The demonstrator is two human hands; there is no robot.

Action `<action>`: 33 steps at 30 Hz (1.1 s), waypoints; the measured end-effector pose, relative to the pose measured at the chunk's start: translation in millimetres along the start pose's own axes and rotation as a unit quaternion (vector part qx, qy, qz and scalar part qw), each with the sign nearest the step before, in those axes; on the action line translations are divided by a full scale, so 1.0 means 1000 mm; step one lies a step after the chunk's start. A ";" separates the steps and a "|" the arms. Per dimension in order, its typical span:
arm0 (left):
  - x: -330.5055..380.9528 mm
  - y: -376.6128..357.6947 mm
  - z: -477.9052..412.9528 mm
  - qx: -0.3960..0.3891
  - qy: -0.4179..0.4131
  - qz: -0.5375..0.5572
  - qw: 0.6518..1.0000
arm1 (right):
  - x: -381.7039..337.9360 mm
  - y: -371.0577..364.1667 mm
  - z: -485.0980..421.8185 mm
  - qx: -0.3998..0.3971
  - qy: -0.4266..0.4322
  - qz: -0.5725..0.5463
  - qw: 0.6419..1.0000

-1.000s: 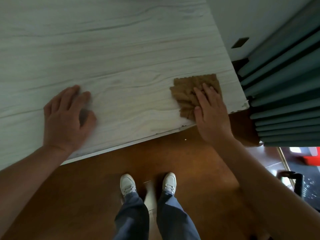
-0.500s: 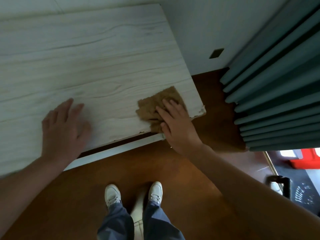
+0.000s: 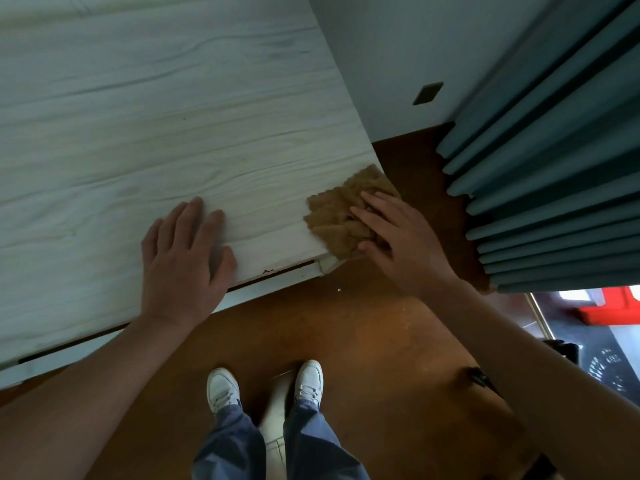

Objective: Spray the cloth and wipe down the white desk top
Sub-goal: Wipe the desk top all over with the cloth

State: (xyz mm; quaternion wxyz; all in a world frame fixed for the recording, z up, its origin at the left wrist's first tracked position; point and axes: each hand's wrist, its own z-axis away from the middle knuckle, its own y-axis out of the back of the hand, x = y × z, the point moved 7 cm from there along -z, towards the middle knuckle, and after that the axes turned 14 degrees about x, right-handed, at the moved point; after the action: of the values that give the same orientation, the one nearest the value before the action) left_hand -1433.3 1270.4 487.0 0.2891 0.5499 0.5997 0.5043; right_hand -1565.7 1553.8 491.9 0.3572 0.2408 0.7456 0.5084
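Your right hand [image 3: 401, 244] had pushed the crumpled tan waffle-weave cloth [image 3: 341, 216] out to the near right corner of the white wood-grain desk [image 3: 173, 116], where it overhung the edge. Its fingers [image 3: 377, 202] lay straight and spread, pressing rather than gripping. Your left hand [image 3: 183, 258] rested flat near that corner. The corner looked done; the wide desk top beyond it likely remained.

Right hand [image 3: 401, 244] presses brown cloth [image 3: 341, 216] at desk top [image 3: 156, 116] corner; left hand [image 3: 183, 258] flat.
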 end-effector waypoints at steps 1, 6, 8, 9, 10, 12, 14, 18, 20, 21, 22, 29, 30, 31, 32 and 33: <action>0.000 0.000 0.000 0.003 0.001 0.000 1.000 | 0.008 0.005 0.001 0.013 -0.001 0.001 1.000; 0.000 -0.001 0.000 0.008 -0.002 -0.004 1.000 | 0.053 0.028 0.011 0.024 -0.087 0.006 0.996; 0.000 -0.001 0.000 0.015 -0.005 -0.008 1.000 | 0.064 0.039 0.014 0.029 -0.129 -0.002 0.991; 0.000 -0.002 0.000 0.018 -0.007 -0.009 1.000 | 0.065 0.045 0.013 0.039 -0.141 -0.012 0.989; -0.001 -0.002 0.000 0.021 -0.008 -0.010 1.000 | 0.061 0.051 0.011 0.049 -0.146 -0.023 0.988; -0.001 -0.002 0.000 0.024 -0.012 -0.014 1.000 | 0.045 0.061 -0.002 0.072 -0.147 -0.050 0.985; 0.000 -0.002 0.000 0.023 -0.014 -0.018 0.999 | 0.023 0.069 -0.021 0.096 -0.146 -0.096 0.980; 0.001 -0.001 -0.001 0.023 -0.016 -0.023 0.999 | -0.015 0.062 -0.062 0.098 -0.177 -0.208 0.957; 0.002 0.000 -0.002 0.021 -0.017 -0.026 0.999 | -0.016 0.043 -0.071 0.052 -0.211 -0.187 0.958; 0.002 0.001 -0.002 0.021 -0.016 -0.028 0.999 | -0.013 0.032 -0.071 0.027 -0.225 -0.157 0.961; 0.002 0.001 -0.002 0.020 -0.014 -0.029 0.999 | -0.008 0.024 -0.068 0.009 -0.235 -0.119 0.965; 0.003 0.002 -0.002 0.009 -0.007 -0.026 1.000 | -0.005 0.028 -0.044 0.048 -0.194 -0.023 0.979; 0.003 0.002 -0.002 0.008 -0.006 -0.026 1.000 | -0.006 0.028 -0.041 0.041 -0.187 0.002 0.982; 0.003 0.002 -0.002 0.007 -0.006 -0.026 1.000 | -0.005 0.029 -0.039 0.036 -0.182 0.025 0.982; 0.003 0.002 -0.002 0.005 -0.006 -0.027 1.000 | -0.005 0.030 -0.038 0.038 -0.181 0.041 0.982; 0.003 0.002 -0.002 0.004 -0.006 -0.027 1.000 | -0.005 0.032 -0.037 0.048 -0.177 0.049 0.982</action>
State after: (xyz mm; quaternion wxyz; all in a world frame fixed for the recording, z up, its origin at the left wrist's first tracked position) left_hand -1435.4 1272.7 490.6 0.3040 0.5380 0.6144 0.4906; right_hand -1591.4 1539.9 531.8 0.4461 0.3798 0.6817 0.4382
